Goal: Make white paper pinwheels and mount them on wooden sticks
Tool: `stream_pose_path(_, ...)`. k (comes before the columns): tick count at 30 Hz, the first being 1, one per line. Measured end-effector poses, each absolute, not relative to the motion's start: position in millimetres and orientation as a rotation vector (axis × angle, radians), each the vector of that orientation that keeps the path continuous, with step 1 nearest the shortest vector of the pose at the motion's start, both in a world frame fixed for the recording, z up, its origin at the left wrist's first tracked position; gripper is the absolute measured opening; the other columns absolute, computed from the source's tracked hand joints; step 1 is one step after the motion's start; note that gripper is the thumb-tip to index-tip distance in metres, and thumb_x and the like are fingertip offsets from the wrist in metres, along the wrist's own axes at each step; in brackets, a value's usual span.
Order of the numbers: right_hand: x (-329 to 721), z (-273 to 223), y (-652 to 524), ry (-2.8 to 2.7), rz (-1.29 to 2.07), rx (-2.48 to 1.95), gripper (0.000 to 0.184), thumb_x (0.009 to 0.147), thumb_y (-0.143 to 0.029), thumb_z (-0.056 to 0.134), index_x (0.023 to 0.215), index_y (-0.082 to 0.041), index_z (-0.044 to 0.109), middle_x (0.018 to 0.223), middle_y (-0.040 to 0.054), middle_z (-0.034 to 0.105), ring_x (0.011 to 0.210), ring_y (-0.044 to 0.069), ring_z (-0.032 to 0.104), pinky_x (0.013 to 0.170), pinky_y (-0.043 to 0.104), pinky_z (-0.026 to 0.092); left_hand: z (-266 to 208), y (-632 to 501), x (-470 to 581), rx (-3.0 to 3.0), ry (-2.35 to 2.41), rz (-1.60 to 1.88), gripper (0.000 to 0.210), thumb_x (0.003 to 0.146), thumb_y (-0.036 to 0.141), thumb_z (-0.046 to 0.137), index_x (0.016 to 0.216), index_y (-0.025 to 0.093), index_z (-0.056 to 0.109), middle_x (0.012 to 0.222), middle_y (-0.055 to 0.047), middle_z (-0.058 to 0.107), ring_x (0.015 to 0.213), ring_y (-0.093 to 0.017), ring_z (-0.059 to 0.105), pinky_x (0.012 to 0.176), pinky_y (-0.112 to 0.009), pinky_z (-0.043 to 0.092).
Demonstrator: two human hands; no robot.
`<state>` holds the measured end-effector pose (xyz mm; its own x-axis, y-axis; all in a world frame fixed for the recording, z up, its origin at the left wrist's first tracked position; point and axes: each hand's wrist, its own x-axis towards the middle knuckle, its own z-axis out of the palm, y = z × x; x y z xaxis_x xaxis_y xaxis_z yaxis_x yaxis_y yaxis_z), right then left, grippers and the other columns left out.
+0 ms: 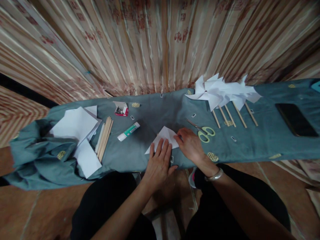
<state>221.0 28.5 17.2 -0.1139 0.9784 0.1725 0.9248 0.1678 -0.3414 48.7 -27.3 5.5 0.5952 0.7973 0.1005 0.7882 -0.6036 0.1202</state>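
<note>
A white sheet of paper (163, 132), folded into a triangle, lies near the front edge of the cloth-covered table. Flat on top of it rests my left hand (160, 160), fingers stretched out. At the paper's right corner, my right hand (190, 143) has its fingers bent and pinched against the edge. Just right of that hand is a pair of scissors (203, 133) with light green handles. A glue stick (128, 131) with a green label lies to the left of the paper.
Wooden sticks (105, 138) and a stack of white paper (75, 125) lie at left, near a small red box (121, 109) of metal pins. Several paper pinwheels (222, 90) on sticks lie at back right. A black phone (296, 120) is far right. Behind hangs a curtain (160, 46).
</note>
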Motion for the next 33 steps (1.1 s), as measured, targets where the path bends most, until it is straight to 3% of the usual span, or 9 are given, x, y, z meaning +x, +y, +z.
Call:
stream_pose_path(3,220,20,27,-2.151,0.141,-1.815,0.022,0.096,-0.025,0.047,0.086,-0.015,0.064,0.091,0.0113,0.069,0.09,0.025,0.062,0.08,0.035,0.047,4,-27,49,2.762,1.371,0.208,0.071,0.094,0.055,0.041,0.146,0.006,0.035,0.154,-0.02,0.037,0.145,-0.037,0.028,0.116,-0.06,0.023)
stream_pose_path(5,219,22,25,-2.171,0.056,-1.805,0.021,0.096,-0.025,0.049,0.097,-0.012,0.065,0.106,0.0153,0.069,0.099,0.028,0.061,0.086,0.039,0.046,4,-26,49,2.76,1.368,0.198,0.073,0.094,0.056,0.041,0.146,0.006,0.035,0.154,-0.02,0.036,0.145,-0.037,0.028,0.115,-0.061,0.024)
stream_pose_path(8,215,19,20,-2.229,-0.069,-1.72,0.03,0.095,-0.023,0.05,0.119,-0.009,0.061,0.136,0.0204,0.056,0.12,0.033,0.052,0.096,0.046,0.042,5,-27,49,2.746,1.362,0.173,0.075,0.094,0.058,0.04,0.146,0.005,0.035,0.154,-0.02,0.035,0.145,-0.038,0.027,0.115,-0.061,0.024)
stream_pose_path(10,212,13,18,-2.288,-0.079,-1.643,0.035,0.095,-0.021,0.048,0.126,-0.008,0.058,0.142,0.0213,0.05,0.127,0.034,0.048,0.101,0.049,0.04,7,-27,50,2.736,1.356,0.156,0.077,0.093,0.06,0.038,0.147,0.004,0.034,0.155,-0.02,0.033,0.145,-0.039,0.026,0.115,-0.061,0.023)
stream_pose_path(15,210,-4,15,-2.349,0.015,-1.6,0.043,0.096,-0.015,0.04,0.136,-0.006,0.051,0.145,0.0239,0.045,0.136,0.034,0.041,0.107,0.049,0.038,8,-27,50,2.721,1.343,0.134,0.081,0.092,0.062,0.038,0.148,0.003,0.031,0.155,-0.022,0.033,0.145,-0.039,0.025,0.115,-0.062,0.022)
stream_pose_path(24,237,-13,6,-2.246,-0.019,-1.669,0.046,0.099,-0.026,0.035,0.139,-0.006,0.049,0.145,0.0267,0.042,0.14,0.036,0.035,0.109,0.053,0.037,8,-40,24,2.682,1.375,0.097,0.079,0.091,0.055,0.049,0.146,0.001,0.033,0.156,-0.023,0.029,0.146,-0.037,0.024,0.117,-0.052,0.025)
stream_pose_path(33,243,-14,-1,-2.219,-0.21,-1.654,0.042,0.098,-0.019,0.036,0.133,-0.006,0.055,0.143,0.0267,0.046,0.137,0.037,0.039,0.106,0.054,0.038,9,-54,-2,2.658,1.413,0.149,0.075,0.091,0.048,0.053,0.146,0.001,0.033,0.156,-0.023,0.031,0.145,-0.037,0.027,0.116,-0.053,0.03)
